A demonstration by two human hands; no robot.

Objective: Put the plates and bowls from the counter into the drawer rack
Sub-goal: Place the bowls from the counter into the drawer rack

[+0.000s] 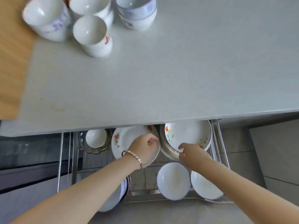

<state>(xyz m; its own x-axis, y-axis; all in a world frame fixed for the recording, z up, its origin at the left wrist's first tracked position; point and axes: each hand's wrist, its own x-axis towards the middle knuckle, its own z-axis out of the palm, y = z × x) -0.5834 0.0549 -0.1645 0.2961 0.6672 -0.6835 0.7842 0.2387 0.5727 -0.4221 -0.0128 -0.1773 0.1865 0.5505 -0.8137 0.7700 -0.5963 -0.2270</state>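
Both hands are down in the open drawer rack (222, 143) below the counter (161, 78). My left hand (144, 148) rests with curled fingers on a white plate with orange flowers (123, 141) at the rack's middle. My right hand (190, 153) pinches the near rim of a flowered deep plate (186, 135) that lies on a stack at the back right. Two white bowls (174, 181) (204, 186) stand at the rack's front right. A small white bowl (95, 137) sits at the back left. On the counter's far left stand several stacks of white bowls (92, 34).
A wooden board (11, 62) covers the counter's left end. A blue-rimmed plate (123, 191) stands under my left forearm at the rack's front left. A glass dish (97, 150) lies beneath the small bowl. Grey floor tiles (275, 151) show to the right.
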